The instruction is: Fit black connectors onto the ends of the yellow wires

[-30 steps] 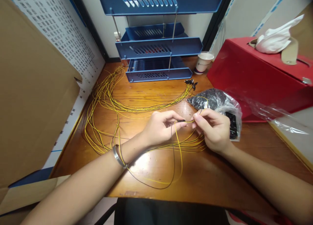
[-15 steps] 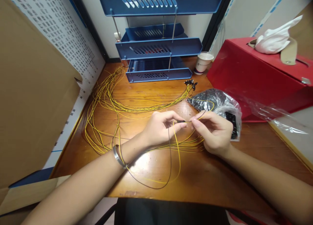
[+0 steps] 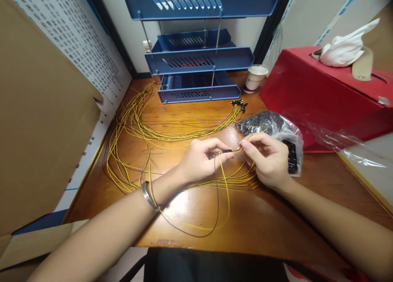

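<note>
My left hand [image 3: 201, 159] pinches a small black connector [image 3: 227, 151] on the end of a thin yellow wire [image 3: 226, 192], just above the wooden desk [image 3: 196, 216]. My right hand [image 3: 267, 155] pinches the same yellow wire right beside the connector, fingertips almost touching the left ones. The wire and a thin black wire [image 3: 190, 232] hang down in a loop toward the desk's front edge. A metal bangle [image 3: 148, 197] sits on my left wrist.
A bundle of yellow wires [image 3: 135, 126] with black ends [image 3: 240, 105] loops over the desk's left and middle. A clear bag of black parts [image 3: 273, 128], a red box [image 3: 322, 93], a paper cup [image 3: 256, 78], blue trays [image 3: 196, 69] and cardboard [image 3: 39, 122] surround the spot.
My right hand has shifted slightly up and left along the wire toward the connector; the hanging loop swung a little. My left hand has stayed in place.
</note>
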A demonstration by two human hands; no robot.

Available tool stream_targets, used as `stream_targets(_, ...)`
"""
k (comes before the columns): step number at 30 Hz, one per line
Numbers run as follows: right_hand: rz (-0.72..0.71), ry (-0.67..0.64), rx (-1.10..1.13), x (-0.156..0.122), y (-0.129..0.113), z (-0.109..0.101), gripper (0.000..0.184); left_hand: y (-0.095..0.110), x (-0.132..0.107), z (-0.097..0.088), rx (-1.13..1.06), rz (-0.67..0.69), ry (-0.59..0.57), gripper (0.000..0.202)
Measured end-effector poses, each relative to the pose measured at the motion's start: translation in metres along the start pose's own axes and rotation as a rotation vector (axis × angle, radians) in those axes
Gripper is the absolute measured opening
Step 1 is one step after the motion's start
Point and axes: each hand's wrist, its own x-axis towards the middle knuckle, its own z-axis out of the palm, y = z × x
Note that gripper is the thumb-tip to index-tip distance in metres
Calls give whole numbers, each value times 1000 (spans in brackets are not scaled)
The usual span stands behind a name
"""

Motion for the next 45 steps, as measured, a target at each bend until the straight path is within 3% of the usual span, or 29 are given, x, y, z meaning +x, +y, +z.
stream_targets(4, -110, -16, -12, -1, 0, -1, 8, -1, 1, 1, -32, -1, 18, 16)
stream_targets(9, -136, 13, -33, 0, 2, 1, 11, -3, 1, 1, -53, -21, 21, 16)
stream_targets(14, 10, -91, 27, -1, -1, 4, 11, -4, 2, -1, -26, -24, 23, 17)
stream_targets(19, 148, -29, 79, 0, -4, 3, 21, -3, 2, 0, -52, -46, 22, 18)
stream_targets(23, 144, 33, 80, 2, -3, 2, 27, -3, 1, 2, -114, -78, 16, 19)
stream_targets(37, 170, -86, 65, 1, -3, 4, 18, -1, 3, -1, -32, -34, 0, 17)
stream_targets(41, 217, -30, 179, 1, -3, 3, 25, -2, 3, 0, -74, -48, 11, 17)
stream_targets(45, 190, -7, 135, 1, -4, 3, 27, -2, 2, 1, -82, -52, 25, 19)
